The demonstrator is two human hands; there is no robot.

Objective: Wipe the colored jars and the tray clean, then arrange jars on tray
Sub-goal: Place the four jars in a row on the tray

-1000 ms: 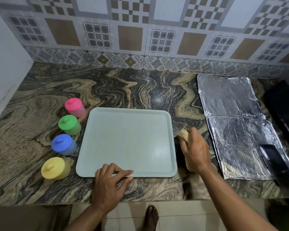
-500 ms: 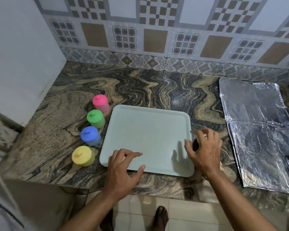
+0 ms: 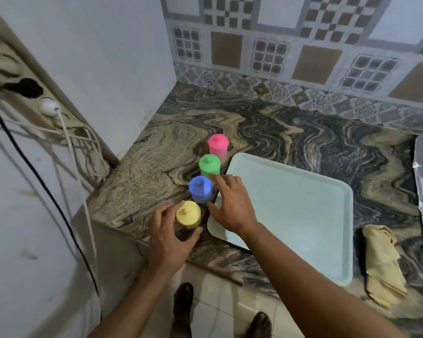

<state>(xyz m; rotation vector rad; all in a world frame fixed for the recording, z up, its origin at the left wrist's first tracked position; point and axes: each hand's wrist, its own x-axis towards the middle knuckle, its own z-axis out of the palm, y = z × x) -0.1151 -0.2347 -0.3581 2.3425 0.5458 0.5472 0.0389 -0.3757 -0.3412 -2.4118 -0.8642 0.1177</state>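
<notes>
Left-hand fingers spread wide around yellow jar, right-hand fingers splayed beside blue jar.

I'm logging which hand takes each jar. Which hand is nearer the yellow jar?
Left. The left hand cups around the yellow jar, though contact is unclear; the right hand reaches above it, toward the blue jar.
</notes>
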